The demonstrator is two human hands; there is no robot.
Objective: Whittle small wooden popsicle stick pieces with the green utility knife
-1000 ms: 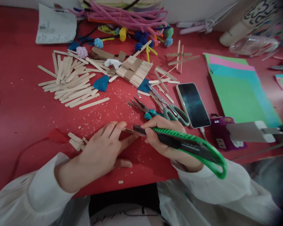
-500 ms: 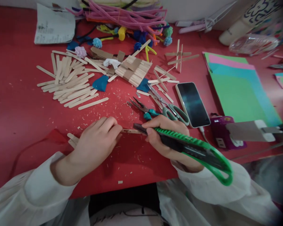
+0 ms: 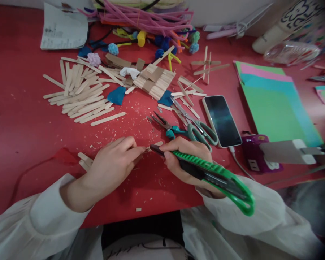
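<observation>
My left hand [image 3: 117, 159] is closed on a wooden craft stick [image 3: 158, 143], whose free end sticks out to the right past my fingertips. In my right hand [image 3: 188, 157] is a green and black utility knife [image 3: 213, 169], its handle slanting down towards my right sleeve. The knife's tip end is at the stick, close to my left fingertips; the blade's contact with the wood is too small to make out. Just beyond my hands lie teal-handled pliers [image 3: 165, 124] and grey-green scissors [image 3: 195, 124]. Wood shavings are scattered around.
A pile of craft sticks [image 3: 81, 90] lies at the left, beside a taped stick panel [image 3: 154, 81]. At the right are a phone [image 3: 222, 121] on a cable, a purple socket block [image 3: 256, 153] and coloured paper [image 3: 278, 104]. Pink pipe cleaners [image 3: 146, 16] lie at the back.
My right hand and the knife have shifted slightly left, closer to my left fingertips. The stick's visible end now tilts up to the right. My left hand has moved only a little.
</observation>
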